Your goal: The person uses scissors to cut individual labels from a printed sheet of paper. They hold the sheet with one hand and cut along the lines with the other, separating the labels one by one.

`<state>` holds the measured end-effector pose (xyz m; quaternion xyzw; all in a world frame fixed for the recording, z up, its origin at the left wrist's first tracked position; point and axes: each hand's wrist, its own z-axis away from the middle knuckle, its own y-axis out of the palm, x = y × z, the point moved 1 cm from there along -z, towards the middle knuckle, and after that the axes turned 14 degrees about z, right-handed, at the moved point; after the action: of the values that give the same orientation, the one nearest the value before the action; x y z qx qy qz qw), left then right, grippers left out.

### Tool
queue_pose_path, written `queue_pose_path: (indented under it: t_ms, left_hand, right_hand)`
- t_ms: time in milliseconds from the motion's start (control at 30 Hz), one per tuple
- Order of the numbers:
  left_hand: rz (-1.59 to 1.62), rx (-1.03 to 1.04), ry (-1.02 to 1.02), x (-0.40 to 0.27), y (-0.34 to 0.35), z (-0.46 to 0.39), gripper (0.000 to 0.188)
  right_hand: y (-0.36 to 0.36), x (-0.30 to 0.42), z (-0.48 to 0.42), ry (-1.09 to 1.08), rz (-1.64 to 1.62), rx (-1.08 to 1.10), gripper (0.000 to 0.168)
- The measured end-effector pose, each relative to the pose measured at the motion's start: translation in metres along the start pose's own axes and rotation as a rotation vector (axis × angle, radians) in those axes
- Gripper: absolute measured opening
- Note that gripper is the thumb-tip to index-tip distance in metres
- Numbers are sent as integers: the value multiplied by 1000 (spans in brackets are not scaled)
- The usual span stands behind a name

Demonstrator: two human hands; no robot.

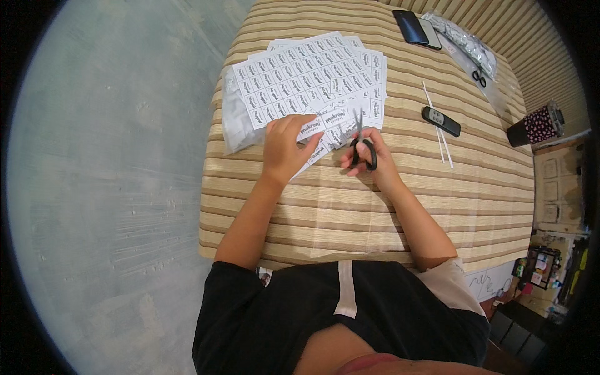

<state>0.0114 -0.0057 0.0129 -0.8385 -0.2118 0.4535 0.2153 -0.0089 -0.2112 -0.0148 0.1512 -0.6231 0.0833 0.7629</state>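
My left hand (pixel 287 147) pinches a strip of printed paper labels (pixel 336 117) between thumb and fingers. My right hand (pixel 377 157) holds black-handled scissors (pixel 360 133), fingers through the loops and the blades pointing away from me. The blades lie by the strip's right end and look slightly parted; whether they touch the paper I cannot tell. Beneath the strip are more cut label pieces, partly hidden by my hands. Farther off lies a fanned stack of printed label sheets (pixel 300 75), its near edge partly covered by the strip.
A clear plastic bag of white pieces (pixel 239 122) sits left of the sheets. To the right are a black remote control (pixel 441 121), thin white sticks (pixel 445 149) and a patterned tumbler (pixel 539 123). Farther back are a phone (pixel 410 27), a plastic package (pixel 464 42) and second scissors (pixel 479 78).
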Motion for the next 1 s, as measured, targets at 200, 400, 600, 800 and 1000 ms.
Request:
queue_pose_path:
  t_ms: [200, 400, 600, 800, 1000]
  left_hand:
    - [1, -37, -23, 2, 0, 1, 31]
    - [104, -72, 148, 2, 9, 7, 32]
    - [105, -64, 133, -3, 8, 10, 33]
    - [129, -67, 150, -3, 8, 8, 29]
    - [127, -71, 155, -2, 8, 9, 28]
  right_hand:
    - [8, -2, 4, 103, 107, 142, 29]
    - [19, -3, 7, 135, 76, 136, 32]
    - [23, -1, 9, 147, 88, 144, 33]
    - [22, -4, 8, 123, 124, 141, 32]
    - [22, -3, 7, 119, 146, 138, 30]
